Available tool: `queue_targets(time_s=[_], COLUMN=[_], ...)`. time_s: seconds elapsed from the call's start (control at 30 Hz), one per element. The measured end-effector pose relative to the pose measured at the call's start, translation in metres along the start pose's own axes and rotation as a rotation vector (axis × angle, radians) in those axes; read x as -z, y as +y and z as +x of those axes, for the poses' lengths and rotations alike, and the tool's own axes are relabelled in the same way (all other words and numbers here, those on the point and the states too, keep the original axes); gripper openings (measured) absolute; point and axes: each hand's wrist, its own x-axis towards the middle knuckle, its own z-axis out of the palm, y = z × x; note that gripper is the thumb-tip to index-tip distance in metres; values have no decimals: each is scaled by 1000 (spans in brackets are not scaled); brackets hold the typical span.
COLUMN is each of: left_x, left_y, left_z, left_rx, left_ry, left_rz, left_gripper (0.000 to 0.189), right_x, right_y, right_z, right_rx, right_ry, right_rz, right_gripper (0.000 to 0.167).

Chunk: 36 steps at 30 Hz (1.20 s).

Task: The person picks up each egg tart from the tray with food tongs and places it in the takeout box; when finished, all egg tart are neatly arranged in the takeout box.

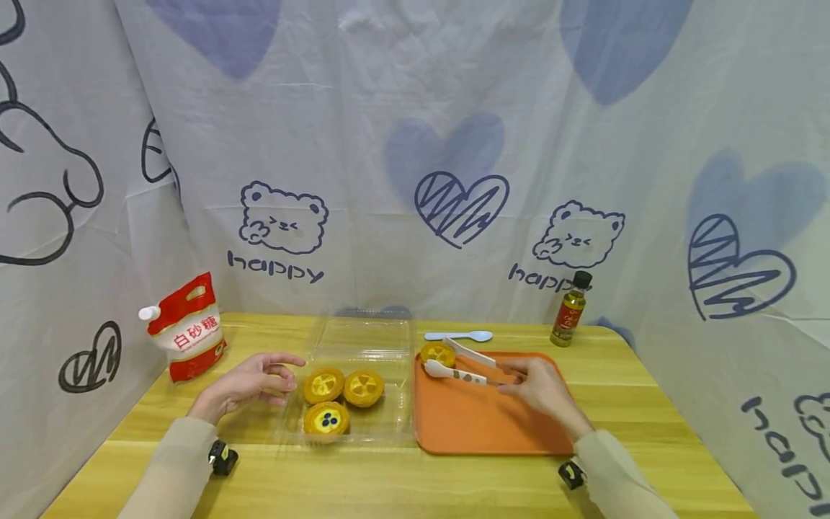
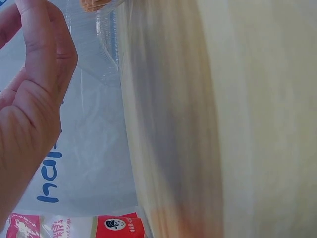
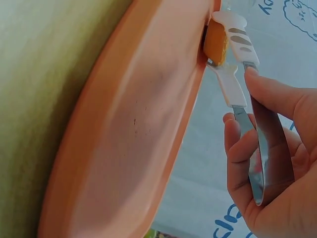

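My right hand (image 1: 541,389) grips a pair of metal tongs (image 3: 272,153) with white paw-shaped ends. Those ends lie on either side of an egg tart (image 1: 438,352) at the back left corner of the orange tray (image 1: 486,425). In the right wrist view the tart (image 3: 216,42) sits between the two tips. My left hand (image 1: 256,382), fingers loosely bent and holding nothing, hovers by the left side of a clear plastic box (image 1: 395,422). Inside the box are two tarts with yellow fruit pieces (image 1: 363,389) and one blueberry-topped tart (image 1: 326,418).
The box's lid (image 1: 363,337) stands open toward the back. Behind the tray lies a pale blue spoon (image 1: 460,336). A small oil bottle (image 1: 570,311) stands at the back right, and a red and white sugar bag (image 1: 194,331) at the back left. A printed curtain (image 1: 369,144) encloses the wooden table (image 1: 363,483).
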Motion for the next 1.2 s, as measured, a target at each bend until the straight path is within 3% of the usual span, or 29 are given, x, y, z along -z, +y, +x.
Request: queue_targets(time_s=[0.37, 0.8, 1.2], left_x=[1, 0, 0], left_y=[-2, 3, 2], left_z=[0, -4, -3], left_rx=[-2, -6, -9], left_ry=[-8, -8, -7], left_rz=[-5, -7, -4], left_gripper=[65, 61, 60], right_x=[1, 10, 19], right_y=[-4, -16, -35], right_z=[-4, -16, -25], right_rx=[23, 8, 103], right_ry=[47, 44, -9], right_rz=[-68, 27, 88], right_gripper=[40, 40, 38])
